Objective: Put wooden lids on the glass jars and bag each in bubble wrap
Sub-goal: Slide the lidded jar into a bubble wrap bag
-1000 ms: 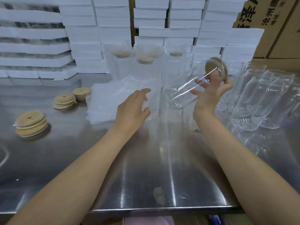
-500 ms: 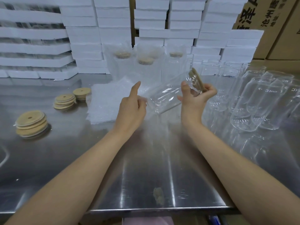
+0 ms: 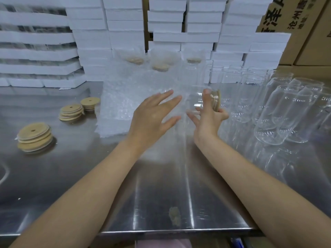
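My right hand [image 3: 208, 120] grips a clear glass jar [image 3: 194, 100] lying on its side in the air, thumb curled over its neck. A wooden lid [image 3: 216, 102] sits on the jar's mouth, pointing right. My left hand [image 3: 154, 117] is at the jar's base end, with fingers and thumb straight and spread. It hovers over the stack of bubble wrap bags [image 3: 116, 108]. Blur hides whether a bag lies between that hand and the jar.
Three piles of wooden lids [image 3: 34, 136] [image 3: 71, 111] [image 3: 89, 102] lie on the steel table [image 3: 161, 194] at the left. Bagged lidded jars [image 3: 161, 67] stand behind the wrap. Several bare glass jars [image 3: 277, 113] crowd the right. White foam boxes [image 3: 125, 33] and cartons [image 3: 304, 24] wall the back.
My right hand brought the lidded jar down and left, turning it level. My left hand opened from a pointing pose and its fingers now spread at the jar's base.
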Tool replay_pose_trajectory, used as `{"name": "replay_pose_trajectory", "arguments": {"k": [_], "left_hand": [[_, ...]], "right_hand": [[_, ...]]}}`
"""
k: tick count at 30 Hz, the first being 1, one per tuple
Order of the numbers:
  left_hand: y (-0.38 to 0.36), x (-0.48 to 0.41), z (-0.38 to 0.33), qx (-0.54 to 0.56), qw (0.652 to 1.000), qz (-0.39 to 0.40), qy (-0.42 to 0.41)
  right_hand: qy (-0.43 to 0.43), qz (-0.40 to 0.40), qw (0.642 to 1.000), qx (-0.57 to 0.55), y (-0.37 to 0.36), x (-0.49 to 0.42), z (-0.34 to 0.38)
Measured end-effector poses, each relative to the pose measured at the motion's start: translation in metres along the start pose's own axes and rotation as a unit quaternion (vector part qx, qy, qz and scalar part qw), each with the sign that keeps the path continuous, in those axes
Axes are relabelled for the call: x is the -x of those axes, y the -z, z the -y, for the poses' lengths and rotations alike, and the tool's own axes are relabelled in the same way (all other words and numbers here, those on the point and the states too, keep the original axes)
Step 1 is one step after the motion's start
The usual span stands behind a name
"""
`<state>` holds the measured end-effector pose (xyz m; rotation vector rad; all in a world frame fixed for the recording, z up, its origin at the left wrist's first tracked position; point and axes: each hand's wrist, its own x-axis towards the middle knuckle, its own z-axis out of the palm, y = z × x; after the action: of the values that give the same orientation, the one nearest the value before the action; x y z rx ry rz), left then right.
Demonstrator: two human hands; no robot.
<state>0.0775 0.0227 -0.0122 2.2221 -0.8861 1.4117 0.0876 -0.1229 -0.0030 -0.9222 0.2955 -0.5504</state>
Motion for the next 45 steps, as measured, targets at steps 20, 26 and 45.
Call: {"name": "replay_pose_trajectory", "arguments": {"k": [20, 26, 45], "left_hand": [[0.013, -0.021, -0.018, -0.136, 0.983, 0.092, -0.083], [0.032, -0.017, -0.001, -0.222, 0.966, 0.128, 0.038], [0.025, -0.015, -0.007, -0.277, 0.953, 0.105, -0.060]], "right_hand": [[-0.184, 0.077, 0.976, -0.085, -0.005, 0.018, 0.010], [-0.153, 0.146, 0.977, -0.011, -0.003, 0.028, 0.007], [-0.146, 0.256, 0.953, 0.068, -0.002, 0.040, -0.006]]}}
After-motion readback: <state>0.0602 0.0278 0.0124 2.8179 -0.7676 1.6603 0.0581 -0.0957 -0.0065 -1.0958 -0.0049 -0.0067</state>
